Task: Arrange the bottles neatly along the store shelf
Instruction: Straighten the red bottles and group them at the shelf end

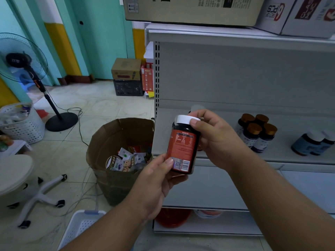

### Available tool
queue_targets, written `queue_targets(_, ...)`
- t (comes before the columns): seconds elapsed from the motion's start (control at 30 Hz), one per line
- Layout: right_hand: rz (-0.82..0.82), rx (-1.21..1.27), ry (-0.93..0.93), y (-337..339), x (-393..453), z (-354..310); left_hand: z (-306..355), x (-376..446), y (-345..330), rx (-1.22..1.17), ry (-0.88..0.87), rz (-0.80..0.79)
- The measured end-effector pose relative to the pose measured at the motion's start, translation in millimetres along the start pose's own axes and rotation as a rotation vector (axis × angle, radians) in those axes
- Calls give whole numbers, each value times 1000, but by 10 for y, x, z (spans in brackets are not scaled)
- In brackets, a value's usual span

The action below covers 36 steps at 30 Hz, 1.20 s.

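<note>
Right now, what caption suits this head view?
Both hands hold a red-labelled bottle before a grey shelf of bottles.

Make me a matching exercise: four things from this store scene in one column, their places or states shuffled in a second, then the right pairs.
1. red-label bottle
2. brown-capped bottles
3. cardboard bin
4. standing fan

A. on the floor left of the shelf, holding packets
B. grouped on the shelf, to the right
C. far left, on a round black base
D. held in both hands

Pairs: 1-D, 2-B, 3-A, 4-C
</note>
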State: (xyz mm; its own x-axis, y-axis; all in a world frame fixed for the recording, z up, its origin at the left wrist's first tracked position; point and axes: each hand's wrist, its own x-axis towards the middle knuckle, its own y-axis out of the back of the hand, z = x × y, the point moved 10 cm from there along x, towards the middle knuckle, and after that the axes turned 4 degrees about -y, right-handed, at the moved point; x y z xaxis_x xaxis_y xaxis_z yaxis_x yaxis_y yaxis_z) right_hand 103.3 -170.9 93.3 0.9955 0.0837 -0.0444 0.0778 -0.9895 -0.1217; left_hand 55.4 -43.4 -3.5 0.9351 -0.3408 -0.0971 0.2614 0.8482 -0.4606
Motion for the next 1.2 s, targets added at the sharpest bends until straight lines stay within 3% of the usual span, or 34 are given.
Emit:
queue_targets(0.17,69,-61,24,39,-61,-35,62,23,-22,91,-30,2)
queue_targets(0.37,-15,13,-42,-16,-110,0,-2,-14,-68,-142,12,-25)
queue_targets(0.57,72,-60,23,48,-156,-70,8,4,-126,-101,13,-22)
queue_targets(0.77,-48,46,-38,-4,-159,-20,-61,-49,-170,-324,127,-44)
queue_targets(0.97,81,-33,36,40,-185,-97,-25,-1,-117,-258,81,-19)
queue_targets(1.2,16,-71,19,17,-160,-130,-73,-22,-113,-312,128,-28)
